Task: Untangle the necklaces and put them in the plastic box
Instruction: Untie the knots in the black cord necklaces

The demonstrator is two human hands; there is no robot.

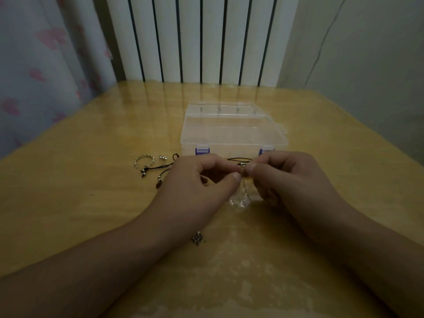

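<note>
Both hands pinch at the knot, centre frame: left hand (202, 177) and right hand (282, 175) grip the black cord necklace (238, 159) at a small metal pendant (241, 165). Untangling looks mid-way; cord trails left over the surface (91, 203). Plastic box (231, 131) just behind, apparently closed, no necklaces visible inside.

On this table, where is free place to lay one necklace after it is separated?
Bare table lies right of the plastic box and right hand, also at the left edge beyond the ring. Crowded: between ring and left hand, with black cords; a pendant lies between the forearms.
</note>
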